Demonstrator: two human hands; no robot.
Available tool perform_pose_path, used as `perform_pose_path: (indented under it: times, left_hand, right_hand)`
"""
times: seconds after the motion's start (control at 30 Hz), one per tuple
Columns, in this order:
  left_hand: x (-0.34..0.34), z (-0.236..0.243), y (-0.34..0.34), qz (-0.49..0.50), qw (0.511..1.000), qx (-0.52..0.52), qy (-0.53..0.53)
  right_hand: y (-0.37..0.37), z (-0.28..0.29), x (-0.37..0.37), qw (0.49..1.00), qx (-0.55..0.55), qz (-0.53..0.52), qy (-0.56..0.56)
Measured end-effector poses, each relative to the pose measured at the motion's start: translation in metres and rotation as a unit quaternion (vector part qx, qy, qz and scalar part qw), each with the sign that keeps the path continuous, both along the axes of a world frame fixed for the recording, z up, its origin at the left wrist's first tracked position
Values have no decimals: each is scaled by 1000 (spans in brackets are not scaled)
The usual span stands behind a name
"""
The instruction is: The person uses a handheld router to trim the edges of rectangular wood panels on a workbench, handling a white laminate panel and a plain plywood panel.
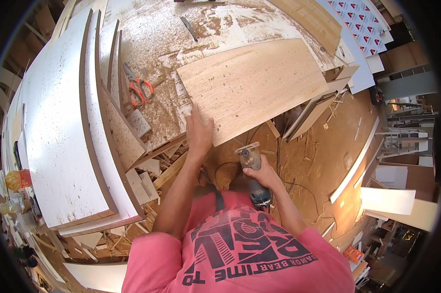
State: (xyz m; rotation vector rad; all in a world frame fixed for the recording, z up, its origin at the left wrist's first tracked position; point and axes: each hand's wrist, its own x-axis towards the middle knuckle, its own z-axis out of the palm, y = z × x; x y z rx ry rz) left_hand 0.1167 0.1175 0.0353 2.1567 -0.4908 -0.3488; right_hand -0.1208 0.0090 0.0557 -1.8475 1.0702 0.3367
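Observation:
My left hand (199, 133) grips the near left corner of a light wood-grain board (254, 85), its fingers along the left edge. The board lies on the dusty worktable, and its near edge juts out past the table's side. In my right hand (262, 174) is a dusty trim router (250, 158), held below the board's near edge and apart from it. Its flat base plate faces away from me, and its blue-green end points toward my body. The bit cannot be made out.
Orange-handled scissors (141, 93) lie on the worktable (157, 63), left of the board. Large white panels (59, 132) are stacked at the left. A dark narrow tool (189, 28) rests farther back. Offcuts (142, 185) and a cable (298, 185) lie below the table.

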Motion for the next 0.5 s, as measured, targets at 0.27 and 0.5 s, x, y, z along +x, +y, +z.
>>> perform_pose_path:
  times: [0.27, 0.5]
  left_hand:
    - [-61, -9, -23, 140, 921, -129, 340]
    - [-106, -28, -46, 212, 811, -363, 406]
  right_hand:
    - [-90, -29, -103, 980, 44, -169, -96]
    - [-194, -25, -169, 972, 90, -185, -110]
